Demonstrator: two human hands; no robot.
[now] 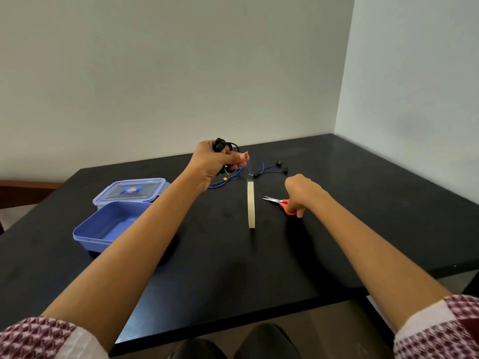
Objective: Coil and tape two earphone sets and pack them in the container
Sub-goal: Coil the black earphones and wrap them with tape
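1. Head view: the label (131, 189) on the lid (129, 200) is too blurred to read.
2. Two earphone sets: the left hand (215, 167) grips the coiled black set (223, 145) and pinches a tape strip (245, 152). The blue set (261, 169) lies loose on the table (363, 229), behind one upright roll (251, 203).
3. The right hand (300, 193) curls its fingers round one pair of scissors (274, 200). One open container (85, 235) sits at the left.
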